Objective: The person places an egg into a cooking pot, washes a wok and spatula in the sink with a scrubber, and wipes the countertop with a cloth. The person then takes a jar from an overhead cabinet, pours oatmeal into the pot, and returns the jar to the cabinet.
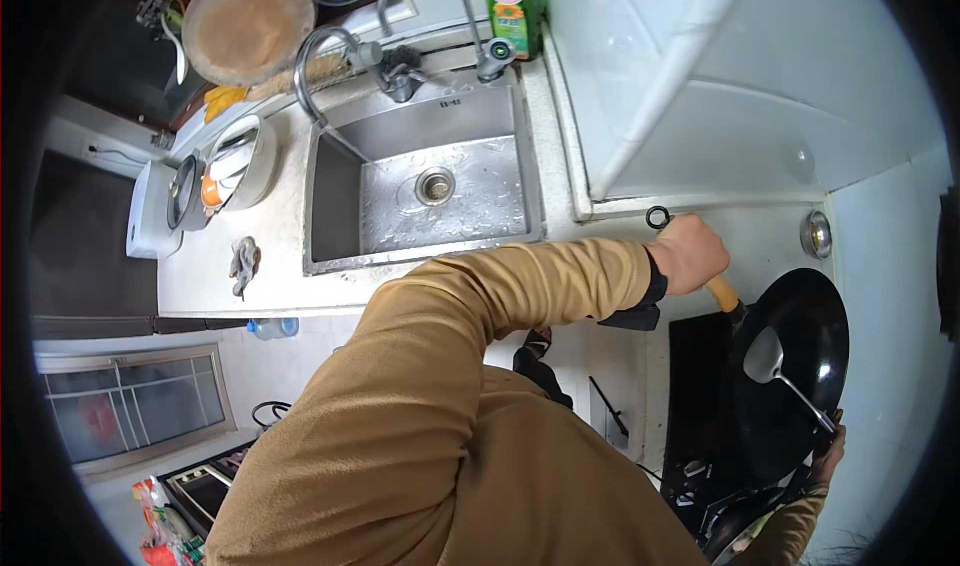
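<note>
My left hand (688, 254) is wrapped round the light wooden handle (722, 294) of a black wok (790, 316), with the handle's black hanging ring showing past my fist. The wok is tilted over the black stove. Across its inside lies a metal spatula (763, 354), its head towards the wok's middle. At the lower right my right hand (828, 456) is closed at the end of the spatula's handle, beside the wok's rim; most of its fingers are hidden.
A wet steel sink (435, 244) with two taps lies ahead. Behind it stands a green bottle (512, 16). A bowl of dishes (262, 161) and a grey rag (243, 266) are on the left counter. A small metal bowl (816, 234) sits by the right wall. Another pan (735, 536) is partly visible below.
</note>
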The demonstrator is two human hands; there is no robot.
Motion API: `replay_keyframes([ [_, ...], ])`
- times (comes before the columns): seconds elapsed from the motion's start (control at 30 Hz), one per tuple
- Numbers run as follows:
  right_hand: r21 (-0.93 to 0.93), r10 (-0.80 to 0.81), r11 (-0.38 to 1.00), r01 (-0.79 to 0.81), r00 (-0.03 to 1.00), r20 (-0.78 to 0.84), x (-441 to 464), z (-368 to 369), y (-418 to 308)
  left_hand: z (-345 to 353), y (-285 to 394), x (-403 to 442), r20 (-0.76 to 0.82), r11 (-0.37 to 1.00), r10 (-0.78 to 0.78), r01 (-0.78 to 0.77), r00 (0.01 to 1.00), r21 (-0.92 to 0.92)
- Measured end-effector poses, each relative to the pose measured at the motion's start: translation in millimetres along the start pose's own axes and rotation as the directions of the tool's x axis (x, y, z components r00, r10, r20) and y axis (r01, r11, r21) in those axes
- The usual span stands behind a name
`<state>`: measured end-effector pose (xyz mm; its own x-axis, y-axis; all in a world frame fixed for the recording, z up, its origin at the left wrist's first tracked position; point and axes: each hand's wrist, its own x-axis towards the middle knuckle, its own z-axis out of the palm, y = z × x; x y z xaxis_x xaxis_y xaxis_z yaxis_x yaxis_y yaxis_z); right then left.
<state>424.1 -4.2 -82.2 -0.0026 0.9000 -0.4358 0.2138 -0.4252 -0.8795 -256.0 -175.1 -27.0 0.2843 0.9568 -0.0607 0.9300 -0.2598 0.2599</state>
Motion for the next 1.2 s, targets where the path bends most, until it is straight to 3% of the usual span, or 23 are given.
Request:
replay_keyframes([
  [0.07,0.007,-0.078,0.996,0.084,0.954,-0.290,-28,48,-9,-1,-9,-26,-0.011,0.999,-0.024,0.024,1.000,-0.022],
  [0.1,0.001,-0.079,0.997,0.083,0.954,-0.290,-43,68,-16,-2,-14,-41,-0.022,0.999,-0.034,0.033,0.999,-0.034],
  [0.17,0.019,-0.067,0.998,0.068,0.996,-0.066,-69,99,-29,-14,-23,-78,-0.011,0.998,-0.058,0.057,0.998,-0.022],
  [0.2,-0.006,-0.027,1.000,0.027,0.989,-0.144,-72,111,-30,-20,-30,-99,0.000,0.997,-0.081,0.081,0.997,-0.003],
  [0.27,-0.008,-0.103,0.995,0.102,0.991,-0.091,-84,139,-29,-24,-45,-143,-0.015,0.996,-0.084,0.084,0.996,-0.033],
  [0.37,0.011,-0.064,0.998,0.065,0.990,-0.123,-85,159,-15,-31,-70,-221,-0.079,0.988,-0.155,0.153,0.985,-0.033],
  [0.47,-0.128,-0.101,0.989,0.072,0.967,-0.235,-150,287,-40,-40,-94,-306,-0.075,0.967,-0.254,0.252,0.964,-0.039],
  [0.5,-0.175,-0.111,0.982,0.068,0.962,-0.249,-169,325,-46,-34,-104,-336,-0.161,0.965,-0.264,0.260,0.951,-0.042],
  [0.53,-0.200,-0.085,0.979,0.036,0.966,-0.243,-180,356,-44,-28,-114,-366,-0.243,0.962,-0.271,0.268,0.931,-0.043],
  [0.6,-0.197,-0.136,0.976,0.096,0.971,-0.199,-200,425,-42,-39,-126,-422,-0.133,0.921,-0.386,0.389,0.913,-0.002],
  [0.67,-0.297,-0.123,0.950,0.102,0.991,-0.053,-224,476,-55,-40,-139,-481,-0.207,0.898,-0.423,0.438,0.882,0.030],
  [0.73,-0.372,-0.176,0.919,0.126,0.979,-0.104,-237,543,-53,-39,-148,-534,-0.279,0.869,-0.474,0.494,0.835,0.004],
  [0.83,-0.328,-0.197,0.928,0.177,0.980,-0.030,-235,629,-47,-44,-158,-598,-0.300,0.806,-0.561,0.592,0.772,0.017],
  [0.93,-0.295,-0.247,0.925,0.241,0.969,0.018,-245,712,-53,-46,-165,-645,-0.262,0.702,-0.686,0.712,0.678,0.002],
  [1.0,-0.377,-0.234,0.892,0.249,0.969,0.086,-253,759,-62,-39,-172,-667,-0.269,0.642,-0.742,0.767,0.614,-0.018],
  [1.13,-0.265,-0.268,0.908,0.326,0.935,0.231,-246,834,-66,-25,-185,-696,-0.279,0.559,-0.798,0.829,0.534,-0.015],
  [1.2,-0.298,-0.298,0.884,0.359,0.926,0.229,-246,863,-68,-16,-194,-704,-0.303,0.545,-0.803,0.838,0.513,-0.027],
])
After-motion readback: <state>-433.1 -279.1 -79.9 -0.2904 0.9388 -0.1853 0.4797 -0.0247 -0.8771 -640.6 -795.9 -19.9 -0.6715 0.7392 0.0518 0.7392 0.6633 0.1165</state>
